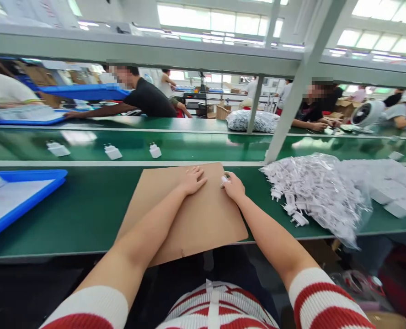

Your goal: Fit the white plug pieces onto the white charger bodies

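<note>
A brown cardboard sheet (203, 214) lies on the green bench, its front edge jutting past the bench edge. My left hand (192, 181) rests flat on the sheet's upper part, fingers spread, holding nothing. By the upper right edge of the sheet, my right hand (234, 186) is closed with a small white plastic piece (224, 181) pinched in its fingers. Most of that piece is hidden, so its exact kind does not show. To the right, white plug adapters (299, 219) spill from a clear plastic bag (326, 196).
White boxes (398, 187) stand right of the bag. Several adapters (112, 152) sit on the green conveyor (196, 146) beyond a pale rail. A blue tray (24, 214) is at left. A slanted metal post (292, 100) rises behind the bag. Co-workers sit across the line.
</note>
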`<state>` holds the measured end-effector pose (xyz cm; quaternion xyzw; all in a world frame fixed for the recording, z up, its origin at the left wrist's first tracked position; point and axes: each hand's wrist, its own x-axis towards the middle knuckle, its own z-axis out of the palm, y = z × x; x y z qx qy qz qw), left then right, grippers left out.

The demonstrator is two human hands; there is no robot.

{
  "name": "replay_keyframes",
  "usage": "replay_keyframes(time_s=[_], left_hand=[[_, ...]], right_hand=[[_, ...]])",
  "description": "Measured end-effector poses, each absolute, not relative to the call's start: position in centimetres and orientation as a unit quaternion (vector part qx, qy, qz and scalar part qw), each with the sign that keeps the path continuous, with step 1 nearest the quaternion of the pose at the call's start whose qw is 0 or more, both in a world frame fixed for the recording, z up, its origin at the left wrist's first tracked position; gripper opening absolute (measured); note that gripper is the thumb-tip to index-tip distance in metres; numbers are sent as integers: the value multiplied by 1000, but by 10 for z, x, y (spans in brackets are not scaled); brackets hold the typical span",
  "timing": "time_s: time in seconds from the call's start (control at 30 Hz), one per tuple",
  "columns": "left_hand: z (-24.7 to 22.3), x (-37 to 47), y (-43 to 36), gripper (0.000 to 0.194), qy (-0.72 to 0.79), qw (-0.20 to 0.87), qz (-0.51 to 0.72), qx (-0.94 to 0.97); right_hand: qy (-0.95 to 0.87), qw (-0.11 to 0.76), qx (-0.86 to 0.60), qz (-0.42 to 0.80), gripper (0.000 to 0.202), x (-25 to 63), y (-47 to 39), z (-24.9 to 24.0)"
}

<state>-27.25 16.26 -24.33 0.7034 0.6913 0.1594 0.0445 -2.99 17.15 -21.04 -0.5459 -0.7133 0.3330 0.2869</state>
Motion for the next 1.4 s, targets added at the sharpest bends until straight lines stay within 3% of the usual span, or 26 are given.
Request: replay_keyframes(time_s=[0.87, 1.2, 1.4], left_hand=[[-242, -278, 142, 68, 645, 96, 185, 735], [-235, -248, 171, 67, 605, 102, 133, 778], [-229, -247, 166, 66, 585, 103, 165, 788]], right_hand=[[-714, 270, -545, 347, 48, -29, 161, -211], [-638, 406, -496, 427, 57, -21, 176, -221], [-641, 379, -495, 448, 63, -9, 171, -217]])
